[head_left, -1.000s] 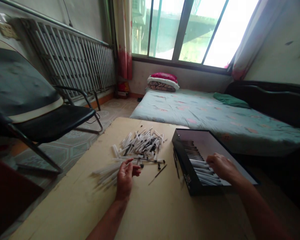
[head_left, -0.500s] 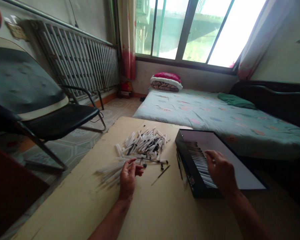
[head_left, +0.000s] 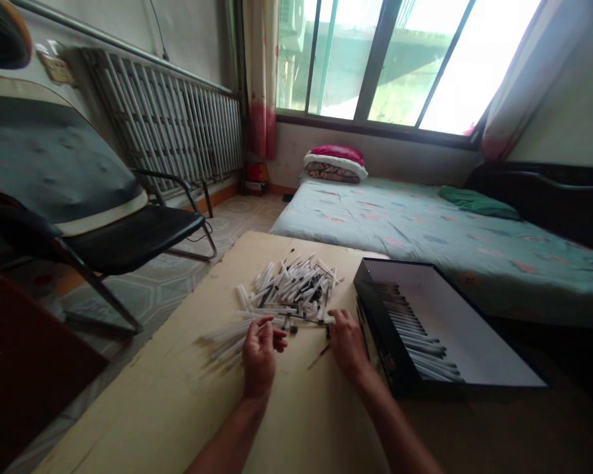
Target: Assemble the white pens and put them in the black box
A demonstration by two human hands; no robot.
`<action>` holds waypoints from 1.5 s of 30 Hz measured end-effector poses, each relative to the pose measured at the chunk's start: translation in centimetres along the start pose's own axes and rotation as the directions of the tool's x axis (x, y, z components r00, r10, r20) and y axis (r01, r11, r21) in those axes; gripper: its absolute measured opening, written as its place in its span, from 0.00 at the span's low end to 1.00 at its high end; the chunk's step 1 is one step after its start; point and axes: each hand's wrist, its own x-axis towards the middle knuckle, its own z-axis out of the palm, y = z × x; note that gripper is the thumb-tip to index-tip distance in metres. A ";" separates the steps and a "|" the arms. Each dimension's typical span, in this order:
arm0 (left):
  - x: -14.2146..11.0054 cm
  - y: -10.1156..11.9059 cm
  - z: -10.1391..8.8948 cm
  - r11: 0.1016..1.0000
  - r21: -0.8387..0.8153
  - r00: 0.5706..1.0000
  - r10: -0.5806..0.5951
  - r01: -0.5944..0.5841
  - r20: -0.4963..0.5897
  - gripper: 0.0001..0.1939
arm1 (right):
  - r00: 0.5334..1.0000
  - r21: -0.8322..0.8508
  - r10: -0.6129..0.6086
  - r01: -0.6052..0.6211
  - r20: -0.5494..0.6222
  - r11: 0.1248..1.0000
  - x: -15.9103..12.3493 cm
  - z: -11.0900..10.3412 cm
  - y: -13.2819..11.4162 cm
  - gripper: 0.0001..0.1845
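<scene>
A loose heap of clear plastic pen barrels, many with black tips, lies on a cream board tabletop. My left hand rests at the heap's front edge, its fingers half curled and holding nothing I can see. My right hand reaches the heap's right front, fingertips at the end of a pen. Whether it grips that pen is hidden. To the right stands an open black box with a white inside, holding neat rows of pens.
A black padded folding chair stands left of the board, and a dark red surface fills the lower left. A wall radiator runs behind the chair. A low bed lies beyond the box, under a window.
My right hand has moved left, out of the box to the heap's front edge. The left hand has barely moved. The view has drifted slightly.
</scene>
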 end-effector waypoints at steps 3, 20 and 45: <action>0.0 0.0 0.0 1.000 -0.006 1.000 -0.009 0.009 0.000 0.18 | 0.999 -0.061 -0.051 0.052 0.013 0.997 2.7 0.5 -1.2 0.20; -0.1 0.0 0.1 1.000 0.006 1.000 0.000 0.000 0.031 0.17 | 0.972 -0.115 -0.164 0.185 0.170 0.976 3.6 0.8 -1.7 0.14; -0.5 0.2 0.4 0.999 0.047 0.967 -0.039 0.028 0.250 0.16 | 0.919 -0.045 -0.372 0.370 -0.128 0.928 1.0 -0.9 -3.8 0.13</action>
